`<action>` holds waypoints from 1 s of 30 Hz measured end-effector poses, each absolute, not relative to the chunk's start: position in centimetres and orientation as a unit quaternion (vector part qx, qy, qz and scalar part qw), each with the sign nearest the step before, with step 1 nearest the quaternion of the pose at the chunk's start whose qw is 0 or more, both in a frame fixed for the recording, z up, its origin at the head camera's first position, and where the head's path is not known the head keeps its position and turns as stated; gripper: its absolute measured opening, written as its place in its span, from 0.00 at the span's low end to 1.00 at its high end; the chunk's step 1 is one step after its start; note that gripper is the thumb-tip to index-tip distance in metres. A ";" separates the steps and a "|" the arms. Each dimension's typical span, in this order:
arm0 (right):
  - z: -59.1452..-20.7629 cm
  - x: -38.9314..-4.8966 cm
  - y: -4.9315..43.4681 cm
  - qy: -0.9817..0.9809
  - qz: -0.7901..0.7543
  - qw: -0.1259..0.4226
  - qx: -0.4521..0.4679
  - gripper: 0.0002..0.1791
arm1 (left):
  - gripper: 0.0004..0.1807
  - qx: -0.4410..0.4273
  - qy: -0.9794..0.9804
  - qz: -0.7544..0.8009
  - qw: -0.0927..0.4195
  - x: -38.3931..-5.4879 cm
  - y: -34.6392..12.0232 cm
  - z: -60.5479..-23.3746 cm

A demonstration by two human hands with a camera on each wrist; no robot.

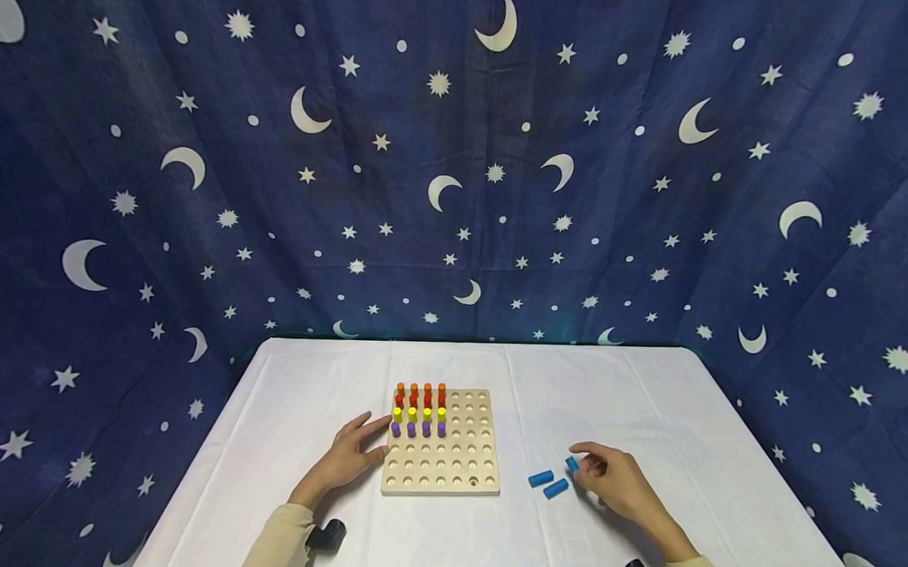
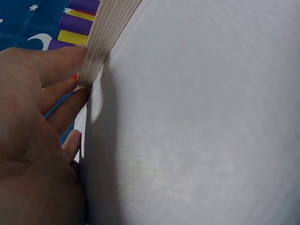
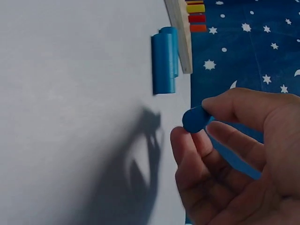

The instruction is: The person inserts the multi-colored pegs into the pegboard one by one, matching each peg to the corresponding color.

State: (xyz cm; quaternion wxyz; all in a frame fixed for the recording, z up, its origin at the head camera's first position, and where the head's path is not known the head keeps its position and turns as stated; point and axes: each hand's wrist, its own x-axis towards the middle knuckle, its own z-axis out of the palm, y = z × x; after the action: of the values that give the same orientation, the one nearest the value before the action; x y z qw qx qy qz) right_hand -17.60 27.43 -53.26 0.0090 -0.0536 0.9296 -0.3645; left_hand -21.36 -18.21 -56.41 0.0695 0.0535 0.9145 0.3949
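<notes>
A wooden pegboard (image 1: 439, 487) with rows of round holes lies on the table. In its far left part stand short rows of orange, red (image 1: 414, 401), yellow (image 1: 427, 414) and purple pegs (image 1: 426, 430). My left hand (image 1: 350, 453) rests at the board's left edge, fingers loosely extended, with the thumb and fingertips touching its side in the left wrist view. My right hand (image 1: 616, 481) pinches a blue peg (image 3: 195, 120) between thumb and fingertips, raised over the table. Two more blue pegs (image 1: 555, 488) lie side by side just left of that hand.
A white cloth covers the table (image 1: 269, 410). Behind and around it hangs a dark blue curtain (image 1: 396, 231) with white moons and stars. Black wrist straps (image 1: 328, 536) sit over the beige sleeves.
</notes>
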 end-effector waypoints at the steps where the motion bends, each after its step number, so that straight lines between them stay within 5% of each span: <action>1: -53.2 -17.8 27.3 0.929 -0.366 0.008 -0.055 0.17 | 0.30 0.054 0.915 0.395 0.070 -21.4 -18.2 -56.4; 30: -50.5 -21.6 18.0 0.840 -0.514 -0.004 -0.172 0.15 | 0.31 0.065 0.914 0.396 0.053 -21.4 -18.4 -56.5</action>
State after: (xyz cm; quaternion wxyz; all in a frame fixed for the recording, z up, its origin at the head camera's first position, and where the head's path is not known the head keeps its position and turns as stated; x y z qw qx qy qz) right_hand -21.65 18.03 -50.53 -0.0037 -0.1725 0.8401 -0.5142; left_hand -21.37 -18.42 -56.50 0.0527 0.0650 0.9144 0.3960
